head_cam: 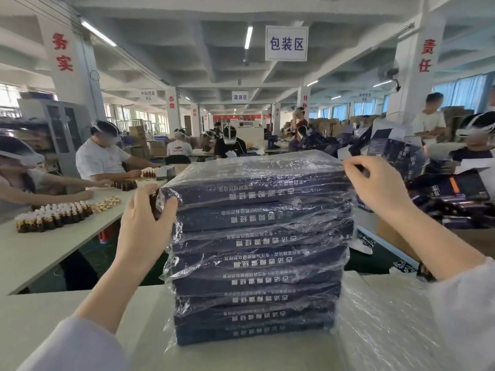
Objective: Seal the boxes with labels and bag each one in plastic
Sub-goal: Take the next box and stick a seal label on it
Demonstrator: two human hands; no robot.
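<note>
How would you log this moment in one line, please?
left hand: grips top box left end; right hand: pinches its plastic at right corner; bagged stack: on table

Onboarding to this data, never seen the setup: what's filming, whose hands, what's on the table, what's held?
No machine here: a person works with bare hands. The one picture comes from a camera worn on their head, looking forward and down. On the table stands a stack of dark boxes, each in clear plastic, with a pile of loose plastic to its right. The left hand grips the top box at its left corner; the right hand pinches that box's bag at the far right corner. Other people sit at nearby tables, one with small bottles.
</note>
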